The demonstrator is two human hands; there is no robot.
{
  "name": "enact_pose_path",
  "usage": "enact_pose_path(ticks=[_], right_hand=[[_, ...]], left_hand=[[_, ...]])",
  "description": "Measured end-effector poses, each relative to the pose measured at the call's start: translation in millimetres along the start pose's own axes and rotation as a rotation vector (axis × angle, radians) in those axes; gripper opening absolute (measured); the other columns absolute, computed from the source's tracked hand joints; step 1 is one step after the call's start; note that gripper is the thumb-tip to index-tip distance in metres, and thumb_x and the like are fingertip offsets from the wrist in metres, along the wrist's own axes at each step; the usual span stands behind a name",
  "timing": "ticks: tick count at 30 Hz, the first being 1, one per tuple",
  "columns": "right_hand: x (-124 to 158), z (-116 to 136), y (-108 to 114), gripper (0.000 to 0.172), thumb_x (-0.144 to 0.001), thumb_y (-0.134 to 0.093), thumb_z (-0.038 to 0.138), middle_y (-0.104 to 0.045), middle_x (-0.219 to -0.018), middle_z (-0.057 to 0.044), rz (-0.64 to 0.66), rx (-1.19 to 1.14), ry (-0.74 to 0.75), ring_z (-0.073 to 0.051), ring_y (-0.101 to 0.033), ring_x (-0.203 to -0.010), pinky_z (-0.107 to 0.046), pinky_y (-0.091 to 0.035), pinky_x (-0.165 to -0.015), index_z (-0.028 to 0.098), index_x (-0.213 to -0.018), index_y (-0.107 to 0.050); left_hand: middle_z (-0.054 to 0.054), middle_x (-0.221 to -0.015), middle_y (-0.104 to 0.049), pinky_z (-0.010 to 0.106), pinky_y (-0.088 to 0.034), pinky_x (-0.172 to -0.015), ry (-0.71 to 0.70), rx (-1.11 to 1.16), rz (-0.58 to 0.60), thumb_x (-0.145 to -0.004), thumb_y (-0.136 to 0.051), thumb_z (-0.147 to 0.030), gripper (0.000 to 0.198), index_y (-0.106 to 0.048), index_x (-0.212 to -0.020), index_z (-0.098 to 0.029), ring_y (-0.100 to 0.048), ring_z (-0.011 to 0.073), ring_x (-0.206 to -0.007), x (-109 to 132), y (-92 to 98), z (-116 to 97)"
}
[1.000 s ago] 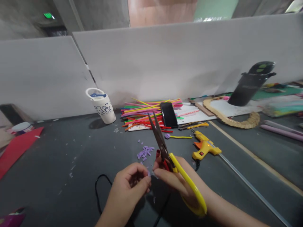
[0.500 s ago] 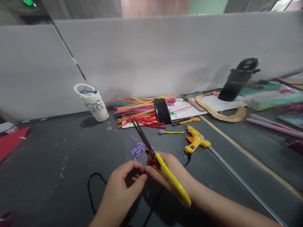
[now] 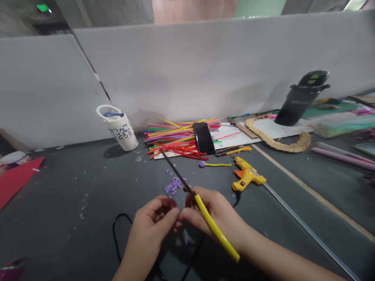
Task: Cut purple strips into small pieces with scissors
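My right hand (image 3: 215, 212) holds scissors (image 3: 215, 226) with yellow handles. Their dark blades point up and away to the left, and look closed. Beside it, my left hand (image 3: 154, 222) is closed in a pinch, fingertips close to the right hand's; what is between them is too small to make out. Just beyond the hands lies a small pile of purple snippets (image 3: 175, 185). One blurred purple scrap (image 3: 188, 239) shows below the fingertips. Farther off lies a yellow stem with a purple tip (image 3: 202, 164).
A yellow glue gun (image 3: 247, 174) with a clear glue stick lies to the right, its black cord (image 3: 114, 234) near my hands. Behind are coloured pipe cleaners (image 3: 172, 134) under a phone (image 3: 204, 137). A white cup (image 3: 124, 132) and a black bottle (image 3: 299, 103) stand at the back.
The scissors have turned slightly, showing their handles edge-on. My left fingertips have shifted a little, and a purple scrap now shows below them. The whole view has shifted slightly.
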State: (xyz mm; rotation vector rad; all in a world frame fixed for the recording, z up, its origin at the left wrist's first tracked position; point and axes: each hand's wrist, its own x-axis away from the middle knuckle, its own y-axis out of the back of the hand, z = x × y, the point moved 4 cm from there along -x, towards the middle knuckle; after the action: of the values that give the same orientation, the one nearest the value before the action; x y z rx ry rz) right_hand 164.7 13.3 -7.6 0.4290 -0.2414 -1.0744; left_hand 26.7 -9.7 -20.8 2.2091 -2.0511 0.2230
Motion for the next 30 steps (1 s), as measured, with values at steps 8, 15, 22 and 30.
enact_pose_path(ticks=[8,15,22,30], right_hand=[[2.9,4.0,-6.9,0.043,-0.065,-0.065,0.053,-0.06,-0.079,-0.004,-0.027,0.472,0.043,-0.021,-0.056,-0.071,-0.028,-0.038,-0.061,0.019,-0.086,-0.05],[4.9,-7.2,-7.3,0.046,-0.071,-0.055,0.061,-0.061,-0.072,-0.005,-0.104,0.654,0.098,-0.025,-0.059,-0.066,-0.029,-0.037,-0.055,0.018,-0.086,-0.051],[4.7,-8.6,-12.5,0.043,-0.072,-0.056,0.06,-0.061,-0.072,-0.003,-0.103,0.655,0.127,-0.024,-0.06,-0.063,-0.028,-0.036,-0.053,0.02,-0.086,-0.051],[4.3,-10.3,-12.7,0.045,-0.074,-0.051,0.063,-0.061,-0.067,-0.003,-0.12,0.698,0.119,-0.025,-0.06,-0.058,-0.028,-0.033,-0.049,0.019,-0.083,-0.051]], left_hand=[[-0.002,-0.058,-0.064,0.017,-0.042,-0.046,-0.051,0.399,-0.146,-0.062,-0.067,-0.009,0.011,-0.063,-0.071,-0.016,-0.054,0.0091,-0.048,0.6,16.7,-4.7],[-0.002,-0.057,-0.064,0.017,-0.044,-0.048,-0.141,0.399,-0.193,-0.065,-0.064,-0.01,0.006,-0.062,-0.066,-0.016,-0.055,0.0086,-0.048,1.5,21.1,-11.2],[-0.003,-0.056,-0.062,0.017,-0.044,-0.049,-0.132,0.384,-0.229,-0.063,-0.064,-0.009,0.007,-0.061,-0.064,-0.016,-0.054,0.0078,-0.048,3.9,18.5,-13.2],[-0.003,-0.054,-0.061,0.017,-0.043,-0.048,-0.137,0.378,-0.264,-0.061,-0.066,-0.012,0.006,-0.061,-0.062,-0.015,-0.053,0.0081,-0.047,4.9,16.1,-17.4]])
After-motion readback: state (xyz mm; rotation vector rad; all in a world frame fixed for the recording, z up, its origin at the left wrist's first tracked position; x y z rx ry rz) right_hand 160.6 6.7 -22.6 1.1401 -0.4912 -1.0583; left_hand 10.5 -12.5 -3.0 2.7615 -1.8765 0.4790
